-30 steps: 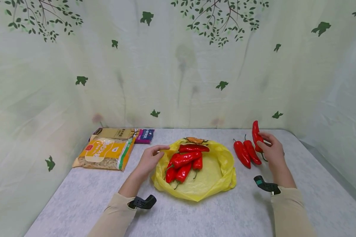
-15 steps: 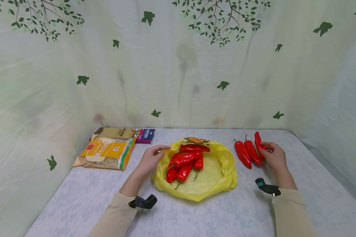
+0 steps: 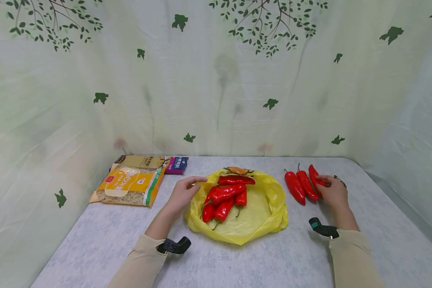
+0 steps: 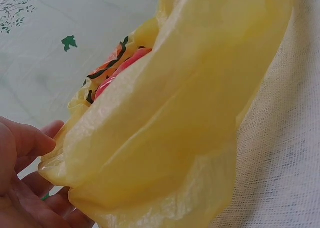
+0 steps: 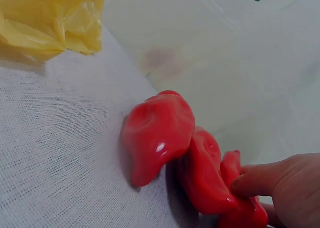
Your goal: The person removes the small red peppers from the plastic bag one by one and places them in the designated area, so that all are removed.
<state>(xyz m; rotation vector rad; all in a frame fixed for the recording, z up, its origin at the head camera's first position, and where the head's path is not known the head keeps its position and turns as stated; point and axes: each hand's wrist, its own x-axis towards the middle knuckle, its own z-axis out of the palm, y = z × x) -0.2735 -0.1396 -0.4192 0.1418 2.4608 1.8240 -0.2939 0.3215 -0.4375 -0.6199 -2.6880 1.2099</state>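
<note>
Rightmost pepper [image 3: 313, 174], stem perhaps behind grip [image 3: 335, 193]

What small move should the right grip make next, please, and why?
Probably the right grip should simply release the rightmost red pepper. It holds that pepper beside the middle red pepper, roughly parallel to it, and the pepper seems to rest on the table already.

Booth-like space with leaf-print curtains [image 3: 201, 92]

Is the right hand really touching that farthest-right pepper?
Touching. The right wrist view shows it: the right hand has its thumb against the pepper.
</note>
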